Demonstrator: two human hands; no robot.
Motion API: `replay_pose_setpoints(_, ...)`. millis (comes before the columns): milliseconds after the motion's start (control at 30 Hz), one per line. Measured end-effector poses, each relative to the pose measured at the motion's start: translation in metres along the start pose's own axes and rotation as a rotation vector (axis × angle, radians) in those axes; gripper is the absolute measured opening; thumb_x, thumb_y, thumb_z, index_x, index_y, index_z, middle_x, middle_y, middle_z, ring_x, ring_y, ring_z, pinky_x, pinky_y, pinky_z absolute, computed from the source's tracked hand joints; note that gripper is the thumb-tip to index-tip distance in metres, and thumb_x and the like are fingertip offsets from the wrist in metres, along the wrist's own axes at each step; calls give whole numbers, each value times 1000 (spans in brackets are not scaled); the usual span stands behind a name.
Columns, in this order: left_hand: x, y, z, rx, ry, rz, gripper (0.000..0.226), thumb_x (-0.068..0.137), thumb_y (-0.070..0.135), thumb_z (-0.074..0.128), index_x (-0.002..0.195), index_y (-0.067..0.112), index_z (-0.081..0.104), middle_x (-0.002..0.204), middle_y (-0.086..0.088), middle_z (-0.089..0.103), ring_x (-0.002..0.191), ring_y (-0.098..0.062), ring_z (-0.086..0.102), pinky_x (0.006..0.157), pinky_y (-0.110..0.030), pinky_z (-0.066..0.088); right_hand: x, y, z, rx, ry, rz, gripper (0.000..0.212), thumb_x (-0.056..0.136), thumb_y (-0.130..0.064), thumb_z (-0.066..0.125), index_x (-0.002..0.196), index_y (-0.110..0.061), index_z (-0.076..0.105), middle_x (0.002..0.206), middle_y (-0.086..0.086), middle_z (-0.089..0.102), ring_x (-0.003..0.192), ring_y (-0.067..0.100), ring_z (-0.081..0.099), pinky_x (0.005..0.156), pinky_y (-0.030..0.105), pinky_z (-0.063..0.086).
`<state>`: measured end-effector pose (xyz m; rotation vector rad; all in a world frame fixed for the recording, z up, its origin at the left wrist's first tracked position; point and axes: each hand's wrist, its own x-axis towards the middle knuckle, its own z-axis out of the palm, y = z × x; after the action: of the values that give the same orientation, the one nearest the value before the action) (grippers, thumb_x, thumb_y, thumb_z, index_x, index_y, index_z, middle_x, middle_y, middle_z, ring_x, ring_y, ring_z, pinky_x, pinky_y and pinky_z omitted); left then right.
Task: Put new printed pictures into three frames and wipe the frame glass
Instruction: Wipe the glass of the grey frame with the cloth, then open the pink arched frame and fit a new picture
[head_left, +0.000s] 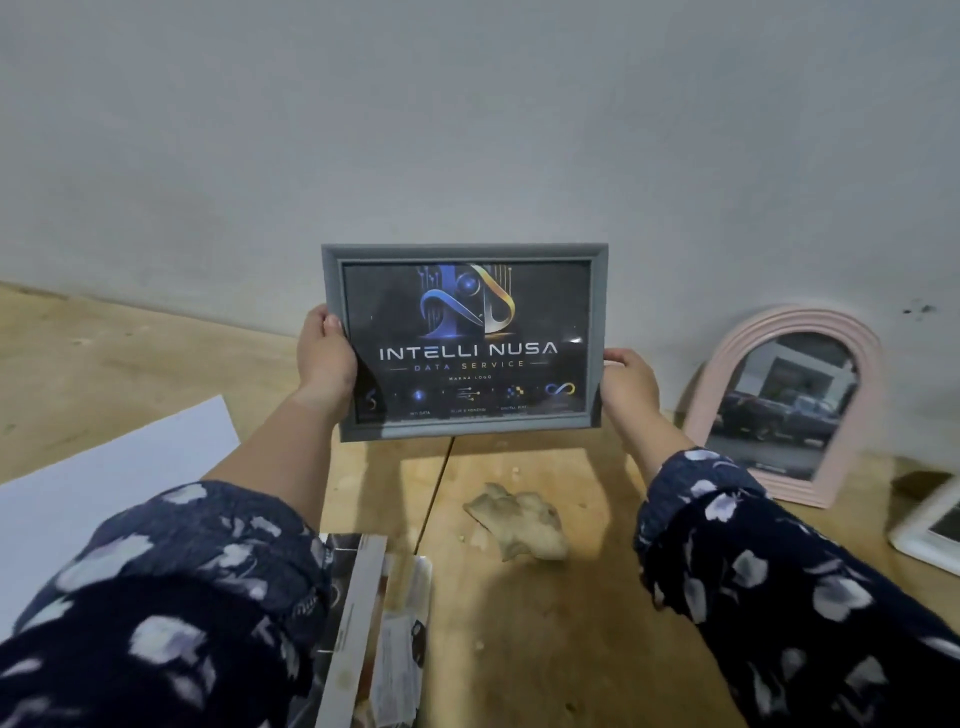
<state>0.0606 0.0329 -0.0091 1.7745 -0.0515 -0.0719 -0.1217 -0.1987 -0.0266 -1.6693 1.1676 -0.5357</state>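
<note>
Both hands, left hand (326, 353) and right hand (628, 376), grip the grey frame (465, 434) by its sides, upright above the table (587, 623), probably to check the picture; the cloth (517, 522) lies below.

Single head-worn wide-angle view, forward and downward, close over wooden table (519, 623), wall (467, 104) across upper frame.

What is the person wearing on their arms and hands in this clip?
Both arms wear loose dark navy sleeves printed with pale grey-white petal shapes. The left sleeve and right sleeve end partway up the forearm, leaving the wrists uncovered. The left hand and right hand are bare; no gloves, rings or watch show.
</note>
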Motion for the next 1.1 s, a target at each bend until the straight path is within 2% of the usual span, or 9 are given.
replay_pose_setpoints(233,6,-4,67,42,-242,-62,42,101,24,24,139,19,40,133,-10,52,120,-29,50,103,-42,41,3,35,-12,110,68,115,48,91,0,34,138,-11,42,135,11,53,121,31,50,98,35,41)
replay_pose_setpoints(367,11,-6,87,2,-331,-83,34,100,23,26,129,23,44,122,-9,56,102,-25,53,74,-29,42,6,44,-14,90,13,174,54,92,0,34,145,-12,30,145,13,43,131,31,42,110,44,35)
replay_pose_setpoints(467,13,-14,97,-24,-366,-127,43,100,27,28,142,28,33,130,-5,51,111,-26,52,62,-25,42,7,50,-15,105,-43,214,59,92,5,32,148,-14,23,149,11,37,134,30,38,112,42,32)
replay_pose_setpoints(533,15,-19,99,-19,-388,-144,51,99,34,32,148,28,24,143,-4,44,125,-29,47,79,-34,50,7,51,-15,114,-64,218,63,91,8,32,149,-15,21,147,10,38,131,29,39,109,38,34)
replay_pose_setpoints(600,15,-19,100,-13,-398,-160,61,94,41,37,150,24,20,151,-6,36,136,-30,37,106,-47,38,9,53,-14,114,-73,209,68,88,10,34,149,-18,22,143,9,43,122,27,45,106,38,38)
replay_pose_setpoints(667,12,-19,103,17,-372,-151,68,94,43,40,153,22,14,157,-4,24,142,-27,27,115,-44,25,11,55,-14,99,-90,202,70,86,9,34,149,-22,25,140,6,48,116,24,48,105,39,41)
replay_pose_setpoints(767,-4,-21,108,196,-212,-65,69,98,30,46,154,15,9,160,-3,10,144,-28,17,116,-41,23,6,58,-20,19,-126,242,71,89,4,34,152,-23,18,151,3,36,130,28,43,110,39,36)
replay_pose_setpoints(867,-32,-27,117,396,-56,-15,60,91,14,53,144,8,28,149,-13,20,134,-37,24,109,-42,28,-9,64,-31,-65,-185,257,62,95,2,32,152,-17,17,157,3,24,135,28,38,108,35,33)
replay_pose_setpoints(1100,-114,-13,178,505,-166,134,47,84,7,55,128,8,37,137,-17,27,124,-37,29,97,-45,34,-12,93,-105,-36,3,177,40,95,1,38,126,-15,57,129,2,59,115,18,54,89,23,40)
